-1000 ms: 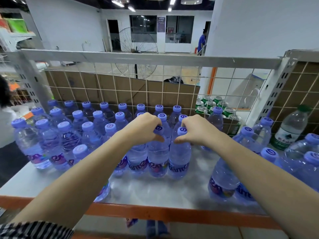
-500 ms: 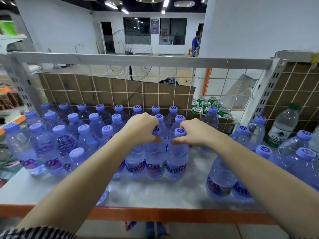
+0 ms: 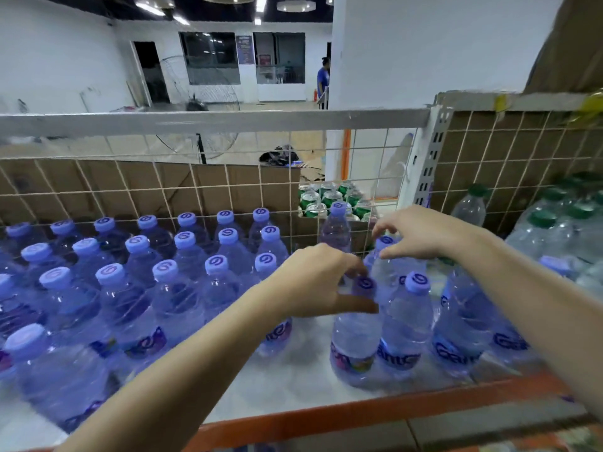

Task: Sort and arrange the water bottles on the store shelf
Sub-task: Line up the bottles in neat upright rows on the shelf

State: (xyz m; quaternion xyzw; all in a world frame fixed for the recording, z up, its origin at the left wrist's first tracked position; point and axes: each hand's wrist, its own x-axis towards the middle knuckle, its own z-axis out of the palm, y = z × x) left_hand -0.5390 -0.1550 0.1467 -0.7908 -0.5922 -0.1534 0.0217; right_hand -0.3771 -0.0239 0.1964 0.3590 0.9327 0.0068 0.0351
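Our left hand (image 3: 313,283) is clamped round the front bottle (image 3: 355,337) neck. The right hand (image 3: 421,231) looks pinched on the rear bottle (image 3: 390,269) cap, though it's kinda blurry.

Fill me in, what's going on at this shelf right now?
A person is arranging purple-capped water bottles on the shelf. The left hand is cupped around the neck of a front bottle, and the right hand brackets the cap of the bottle behind it. Whether either hand actually grips is unclear. Neat rows of bottles stand to the left, and green-capped bottles sit at the right.
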